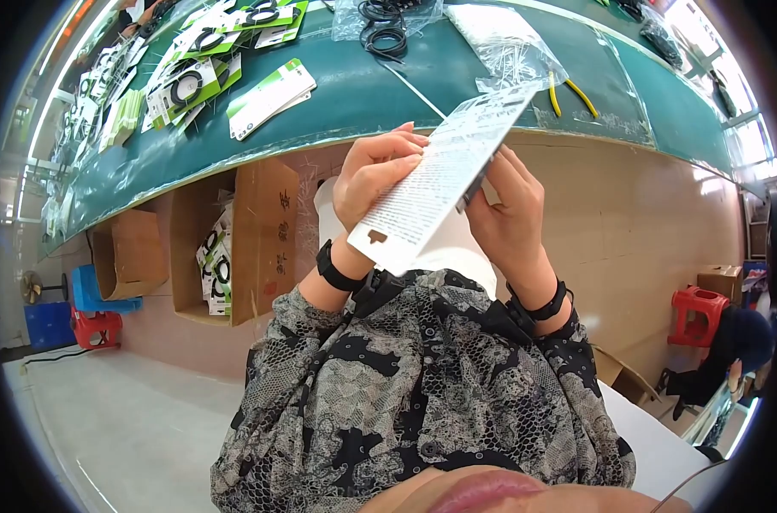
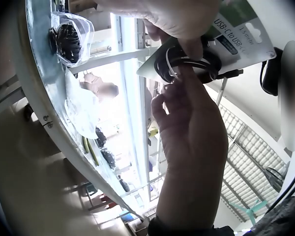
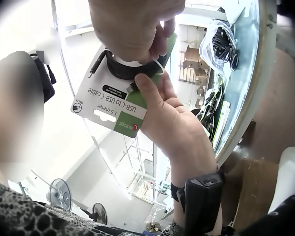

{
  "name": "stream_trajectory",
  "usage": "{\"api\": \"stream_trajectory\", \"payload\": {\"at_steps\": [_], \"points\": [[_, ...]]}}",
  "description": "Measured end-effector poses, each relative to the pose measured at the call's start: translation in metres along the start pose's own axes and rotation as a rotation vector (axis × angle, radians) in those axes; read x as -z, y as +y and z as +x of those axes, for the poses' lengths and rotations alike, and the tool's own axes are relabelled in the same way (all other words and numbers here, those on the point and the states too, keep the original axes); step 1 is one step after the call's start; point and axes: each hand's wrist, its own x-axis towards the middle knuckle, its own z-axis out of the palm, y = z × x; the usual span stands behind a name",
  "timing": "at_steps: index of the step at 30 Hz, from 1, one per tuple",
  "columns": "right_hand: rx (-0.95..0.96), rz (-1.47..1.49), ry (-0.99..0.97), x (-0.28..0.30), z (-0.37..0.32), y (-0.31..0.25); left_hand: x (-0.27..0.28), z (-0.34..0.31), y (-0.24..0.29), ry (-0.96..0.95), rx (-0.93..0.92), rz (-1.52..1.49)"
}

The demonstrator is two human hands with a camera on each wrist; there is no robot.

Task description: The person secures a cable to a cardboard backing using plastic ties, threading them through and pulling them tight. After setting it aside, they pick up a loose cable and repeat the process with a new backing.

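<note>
A printed packaging card point(image 1: 435, 175) is held up in front of the person's body, its text side toward the head camera. On its other side, marked USB-C to USB-C cable, sits a coiled black cable point(image 3: 122, 70). The left hand point(image 1: 373, 178) pinches the card, with its thumb on the cable side beside the coil. Behind the card in the head view is the right hand point(image 1: 512, 201). Its curled fingers pinch at a thin white cable tie point(image 2: 169, 64) looped round the coil, as the left wrist view shows.
On the green table point(image 1: 337, 94) lie piles of carded cables point(image 1: 187, 85), blank-looking cards point(image 1: 273, 98), loose black cables point(image 1: 384, 30), a clear bag of white ties point(image 1: 504, 38) and yellow-handled pliers point(image 1: 572, 96). Below the edge stands a cardboard box point(image 1: 264, 239) holding carded cables.
</note>
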Motion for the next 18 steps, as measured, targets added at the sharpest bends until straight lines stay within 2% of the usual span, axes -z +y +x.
{"api": "stream_trajectory", "payload": {"at_steps": [5, 9, 18], "points": [[0.013, 0.048, 0.028, 0.0023, -0.0064, 0.0041, 0.0069, 0.0019, 0.0033, -0.093, -0.091, 0.066], [-0.03, 0.069, 0.031, -0.0008, -0.0112, 0.0041, 0.0044, 0.0012, 0.0077, -0.068, -0.058, 0.062], [0.0, 0.039, 0.029, -0.0043, -0.01, 0.0028, 0.0044, 0.0032, 0.0112, -0.086, -0.021, 0.068]]}}
